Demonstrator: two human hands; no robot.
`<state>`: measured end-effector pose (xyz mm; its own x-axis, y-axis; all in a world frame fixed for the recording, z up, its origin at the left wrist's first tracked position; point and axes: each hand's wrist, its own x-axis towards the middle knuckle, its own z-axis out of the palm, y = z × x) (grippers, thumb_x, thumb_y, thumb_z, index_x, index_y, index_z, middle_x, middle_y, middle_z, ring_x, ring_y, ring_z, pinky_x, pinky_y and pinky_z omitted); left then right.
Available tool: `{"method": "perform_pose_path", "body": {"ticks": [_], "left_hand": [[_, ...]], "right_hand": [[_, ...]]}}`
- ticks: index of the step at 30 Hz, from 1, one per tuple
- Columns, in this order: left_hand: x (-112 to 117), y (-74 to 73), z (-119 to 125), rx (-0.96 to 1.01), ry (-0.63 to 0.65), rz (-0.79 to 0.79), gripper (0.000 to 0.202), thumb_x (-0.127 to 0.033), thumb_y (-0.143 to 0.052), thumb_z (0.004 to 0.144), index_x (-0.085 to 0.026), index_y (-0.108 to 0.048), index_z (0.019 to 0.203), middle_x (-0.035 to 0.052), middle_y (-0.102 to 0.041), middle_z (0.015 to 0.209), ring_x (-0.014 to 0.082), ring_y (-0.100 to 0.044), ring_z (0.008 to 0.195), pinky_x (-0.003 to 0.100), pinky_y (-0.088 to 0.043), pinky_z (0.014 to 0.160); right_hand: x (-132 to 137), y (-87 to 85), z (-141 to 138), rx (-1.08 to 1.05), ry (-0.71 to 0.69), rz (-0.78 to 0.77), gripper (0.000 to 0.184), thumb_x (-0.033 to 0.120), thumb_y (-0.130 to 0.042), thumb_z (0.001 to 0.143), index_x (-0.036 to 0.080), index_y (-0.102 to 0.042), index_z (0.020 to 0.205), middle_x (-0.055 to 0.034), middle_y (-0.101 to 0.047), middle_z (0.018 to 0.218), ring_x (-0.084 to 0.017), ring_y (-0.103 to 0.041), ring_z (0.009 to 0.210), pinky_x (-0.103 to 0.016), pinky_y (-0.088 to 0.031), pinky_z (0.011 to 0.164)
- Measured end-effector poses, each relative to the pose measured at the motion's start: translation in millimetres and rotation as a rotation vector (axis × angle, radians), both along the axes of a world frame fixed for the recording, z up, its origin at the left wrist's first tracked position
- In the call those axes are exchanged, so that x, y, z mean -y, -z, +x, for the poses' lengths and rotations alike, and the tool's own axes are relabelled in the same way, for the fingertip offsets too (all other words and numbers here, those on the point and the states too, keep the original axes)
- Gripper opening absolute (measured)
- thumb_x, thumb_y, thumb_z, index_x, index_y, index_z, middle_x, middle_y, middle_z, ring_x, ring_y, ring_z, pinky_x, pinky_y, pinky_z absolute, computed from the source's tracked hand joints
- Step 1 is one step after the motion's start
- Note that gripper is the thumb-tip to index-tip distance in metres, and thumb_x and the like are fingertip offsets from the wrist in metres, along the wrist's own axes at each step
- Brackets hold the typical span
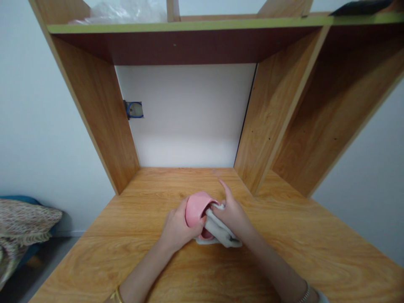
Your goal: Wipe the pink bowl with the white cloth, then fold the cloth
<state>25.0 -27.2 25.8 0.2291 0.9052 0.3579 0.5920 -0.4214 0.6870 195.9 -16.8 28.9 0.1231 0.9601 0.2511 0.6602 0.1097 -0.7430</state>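
A smooth pink bowl-shaped object (198,206) is tilted over the desk, its hollow side turned to the right. My left hand (180,225) grips it from the left, with the thumb at the rim. A whitish cloth (221,229) is bunched in my right hand (232,212), partly tucked into the hollow. The right index finger points away while the other fingers close on the cloth. Part of the cloth hangs below the pink object. My hands hide much of the inside and the lower edge.
The wooden desktop (151,210) runs under both hands. Upright panels (94,105) flank a white back wall with a socket opening (135,110). Overhead is a shelf with a green edge (189,26), with clear plastic (126,11) on it. A woven throw (25,223) lies at the left.
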Motion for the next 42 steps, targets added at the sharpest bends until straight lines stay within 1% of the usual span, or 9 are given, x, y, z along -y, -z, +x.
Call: {"method": "perform_pose_path", "body": {"ticks": [8,12,15,18,23,28,35,39,42], "left_hand": [[-8.5,7.6,1.3,0.135,0.002,-0.032,0.045,-0.036,-0.056,0.068,-0.018,-0.052,0.109,0.0065,-0.064,0.094,0.0225,-0.059,0.083,0.030,-0.043,0.075],[-24.3,15.0,-2.2,0.384,-0.061,-0.142,0.031,-0.034,-0.051,0.070,-0.014,-0.060,0.092,0.0072,-0.065,0.088,0.0213,-0.058,0.080,0.029,-0.042,0.072],[-35.2,21.9,-7.7,0.631,-0.167,-0.232,0.030,-0.041,-0.052,0.069,-0.013,-0.060,0.073,0.0042,-0.063,0.067,0.0176,-0.057,0.062,0.024,-0.041,0.056],[-40.4,25.4,-12.9,0.872,-0.205,-0.372,0.038,-0.053,-0.050,0.068,-0.017,-0.051,0.060,-0.0047,-0.047,0.041,0.0088,-0.040,0.035,0.018,-0.026,0.036],[-41.9,22.8,-17.8,1.119,-0.106,-0.513,0.045,-0.060,-0.048,0.066,-0.019,-0.038,0.051,-0.0098,-0.032,0.030,0.0027,-0.019,0.025,0.016,-0.014,0.032],[-42.3,24.3,-16.8,1.130,-0.100,-0.518,0.047,-0.061,-0.048,0.065,-0.019,-0.036,0.049,-0.0094,-0.031,0.029,0.0024,-0.020,0.026,0.016,-0.014,0.032],[-39.9,23.8,-13.7,1.066,-0.092,-0.519,0.048,-0.061,-0.050,0.063,-0.019,-0.034,0.049,-0.0095,-0.030,0.031,0.0019,-0.018,0.027,0.017,-0.010,0.032],[-36.9,19.8,-12.4,1.041,-0.084,-0.491,0.044,-0.059,-0.052,0.065,-0.018,-0.038,0.054,-0.0110,-0.028,0.035,0.0013,-0.017,0.029,0.017,-0.009,0.033],[-34.2,15.8,-7.6,1.021,-0.077,-0.446,0.041,-0.056,-0.057,0.063,-0.017,-0.046,0.066,-0.0111,-0.033,0.039,0.0020,-0.024,0.030,0.016,-0.014,0.033]], "right_hand": [[5.9,-4.0,0.5,0.143,-0.006,0.124,0.068,0.030,-0.047,0.071,0.021,-0.022,0.133,0.0099,-0.038,0.045,-0.013,-0.045,0.043,-0.020,-0.028,0.045],[3.9,-5.2,3.0,0.116,0.010,0.097,0.065,0.035,-0.048,0.072,0.023,-0.025,0.132,0.0093,-0.041,0.047,-0.013,-0.046,0.044,-0.020,-0.027,0.045],[1.5,-1.0,3.4,0.121,0.042,0.061,0.064,0.037,-0.049,0.073,0.022,-0.026,0.131,0.0079,-0.043,0.049,-0.013,-0.046,0.045,-0.021,-0.027,0.045],[-0.8,7.8,0.6,0.113,0.005,-0.013,0.069,0.041,-0.052,0.071,0.019,-0.026,0.131,0.0078,-0.042,0.049,-0.013,-0.045,0.045,-0.021,-0.027,0.044],[-8.6,15.3,8.9,0.073,-0.113,-0.003,0.056,0.046,-0.046,0.076,0.018,-0.038,0.124,0.0051,-0.049,0.054,-0.013,-0.048,0.050,-0.022,-0.033,0.048],[-17.6,12.9,33.4,0.285,0.051,-0.008,0.030,0.033,-0.037,0.082,0.014,-0.059,0.089,-0.0101,-0.061,0.086,-0.019,-0.054,0.080,-0.026,-0.036,0.066],[-11.1,17.9,12.3,0.247,-0.064,-0.064,0.033,0.033,-0.037,0.082,0.016,-0.059,0.064,-0.0054,-0.062,0.062,-0.015,-0.054,0.059,-0.024,-0.034,0.055],[-9.3,17.8,3.7,0.151,-0.104,-0.017,0.033,0.037,-0.036,0.082,0.015,-0.059,0.090,-0.0005,-0.057,0.059,-0.014,-0.052,0.056,-0.023,-0.035,0.052],[-9.9,15.9,3.3,-0.055,-0.107,0.053,0.043,0.040,-0.039,0.080,0.013,-0.047,0.112,0.0052,-0.046,0.051,-0.013,-0.046,0.050,-0.023,-0.034,0.048]]}}
